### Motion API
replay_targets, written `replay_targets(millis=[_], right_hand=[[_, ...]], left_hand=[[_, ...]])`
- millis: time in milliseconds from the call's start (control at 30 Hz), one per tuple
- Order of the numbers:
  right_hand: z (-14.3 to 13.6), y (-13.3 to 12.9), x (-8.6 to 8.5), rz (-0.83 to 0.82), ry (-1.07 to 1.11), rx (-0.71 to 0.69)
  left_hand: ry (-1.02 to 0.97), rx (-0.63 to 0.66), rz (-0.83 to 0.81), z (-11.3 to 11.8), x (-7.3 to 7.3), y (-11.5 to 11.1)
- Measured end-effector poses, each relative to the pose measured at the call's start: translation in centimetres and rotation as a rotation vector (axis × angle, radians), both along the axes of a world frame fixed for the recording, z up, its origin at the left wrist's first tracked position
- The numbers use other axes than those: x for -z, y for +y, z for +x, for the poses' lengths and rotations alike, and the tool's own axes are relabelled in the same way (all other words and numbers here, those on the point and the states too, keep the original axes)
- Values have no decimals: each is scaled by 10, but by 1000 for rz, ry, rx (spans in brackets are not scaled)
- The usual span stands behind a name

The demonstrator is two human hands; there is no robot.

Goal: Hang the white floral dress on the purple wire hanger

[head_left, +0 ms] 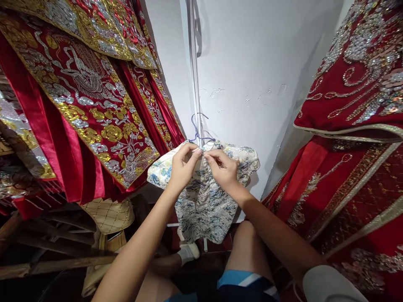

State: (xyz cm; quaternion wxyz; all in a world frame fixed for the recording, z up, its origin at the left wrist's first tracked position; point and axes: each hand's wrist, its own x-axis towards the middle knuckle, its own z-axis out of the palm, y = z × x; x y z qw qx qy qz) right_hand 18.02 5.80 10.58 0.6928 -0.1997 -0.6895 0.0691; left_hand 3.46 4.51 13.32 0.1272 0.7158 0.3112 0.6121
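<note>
A cream garment point(204, 209) with a blue and green print hangs upright on a thin blue wire hanger point(197, 135), whose hook is at a pale vertical pole point(194, 84). My left hand point(185, 164) pinches the left side of the garment's neckline between thumb and index finger. Close beside it, my right hand point(222, 167) pinches the right side of the neckline, its other fingers curled. The fingertips of both hands are a small gap apart, just below the hanger. What lies between them is too small to make out.
Red garments with gold and silver embroidery point(111, 109) hang on the left, and a sequined red garment point(346, 167) on the right. A white wall point(252, 75) stands behind. Wooden poles point(63, 265) lie low at the left. A shoe point(192, 251) is below the garment.
</note>
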Motion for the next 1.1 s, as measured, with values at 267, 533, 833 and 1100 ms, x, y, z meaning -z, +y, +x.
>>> replay_targets(millis=[267,533,833,1100], right_hand=[[-7,9,25,-92,-373,-159],[4,1,-18,-427,-98,-384],[-2,9,-13,-444,-106,-435],[-1,5,-5,-515,-50,-520]], left_hand=[[-263,-55,99,5,-25,-12],[-46,-1,1,6,-7,-18],[-99,-6,-74,2,-1,-17],[-151,-4,-90,6,0,-20]])
